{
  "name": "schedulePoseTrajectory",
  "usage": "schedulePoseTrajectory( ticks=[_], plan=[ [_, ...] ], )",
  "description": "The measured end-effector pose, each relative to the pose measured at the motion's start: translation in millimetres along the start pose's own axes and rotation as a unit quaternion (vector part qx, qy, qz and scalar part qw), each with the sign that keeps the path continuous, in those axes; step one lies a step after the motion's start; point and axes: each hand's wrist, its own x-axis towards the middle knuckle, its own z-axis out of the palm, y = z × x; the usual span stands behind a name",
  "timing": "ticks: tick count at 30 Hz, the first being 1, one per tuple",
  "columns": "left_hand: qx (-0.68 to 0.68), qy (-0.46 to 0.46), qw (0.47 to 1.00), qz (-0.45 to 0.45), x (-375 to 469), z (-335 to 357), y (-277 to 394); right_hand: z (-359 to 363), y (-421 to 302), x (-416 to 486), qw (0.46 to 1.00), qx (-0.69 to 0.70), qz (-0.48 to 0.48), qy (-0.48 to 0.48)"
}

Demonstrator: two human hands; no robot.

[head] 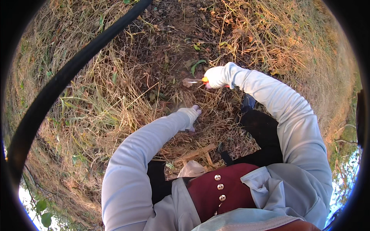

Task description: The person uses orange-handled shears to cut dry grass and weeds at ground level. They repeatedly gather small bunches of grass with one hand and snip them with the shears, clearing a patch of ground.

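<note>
My right hand [213, 78], in a white sleeve that reaches over its back, grips a small hand tool [193, 81] with a yellow and red handle. Its shiny, narrow metal end points left over bare dark soil [179, 55]; the exact kind of tool is hard to tell. Lower and to the left, my left hand [194, 117] is low over dry straw [214, 115], its fingers and thumb apart. Nothing shows in its grasp, though the cuff covers much of the palm. A green leaf [197, 66] lies just beyond the tool.
Dry grass [115, 101] borders the soil on both sides. A flat piece of wood [198, 153] and a whitish bag or cloth [192, 169] lie close to my body. My blue shoe [248, 102] is below my right forearm. A dark curved band [72, 75] crosses the upper left.
</note>
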Motion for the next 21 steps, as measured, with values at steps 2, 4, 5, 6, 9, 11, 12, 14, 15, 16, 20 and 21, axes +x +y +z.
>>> schedulePoseTrajectory(
  ticks=[2,4,5,6,9,11,12,14,15,16,20,21],
  plan=[
    [-0.005,0.021,1.000,0.006,-5.7,5.5,2.4,0.9,-7.6,5.5,0.995,-0.005,0.065,-0.072],
    [-0.014,-0.001,1.000,-0.009,-10.4,4.8,4.4,2.9,-16.0,9.8,0.993,-0.034,0.067,-0.096],
    [-0.017,-0.028,0.999,-0.025,-11.1,2.7,6.0,3.9,-22.6,15.2,0.989,-0.074,0.050,-0.116],
    [-0.024,-0.046,0.998,-0.037,-11.8,0.8,7.7,3.3,-26.9,20.6,0.983,-0.095,0.058,-0.143],
    [-0.017,-0.049,0.998,-0.038,-14.5,-1.4,10.3,12.6,-33.8,36.3,0.982,-0.155,0.049,-0.092],
    [-0.015,-0.038,0.999,-0.031,-16.0,1.1,10.2,18.2,-31.3,51.4,0.983,-0.115,0.078,-0.121],
    [-0.012,-0.031,0.999,-0.030,-16.4,2.9,9.2,21.7,-28.5,59.6,0.982,-0.095,0.093,-0.136],
    [-0.006,0.014,1.000,-0.002,-17.3,7.7,6.6,32.8,-26.8,78.3,0.977,-0.132,0.088,-0.146],
    [-0.001,0.032,0.999,0.008,-17.0,9.8,5.4,37.9,-26.8,86.9,0.973,-0.151,0.086,-0.150],
    [0.000,0.037,0.999,0.010,-16.4,11.5,4.6,42.1,-24.9,92.0,0.982,-0.134,0.054,-0.125],
    [0.005,0.021,1.000,0.008,-12.8,15.2,3.7,51.4,-26.5,96.1,0.991,-0.020,0.070,-0.116],
    [0.006,0.017,1.000,0.007,-12.3,15.3,3.4,52.5,-22.5,89.3,0.989,-0.106,0.028,-0.104]
  ],
)
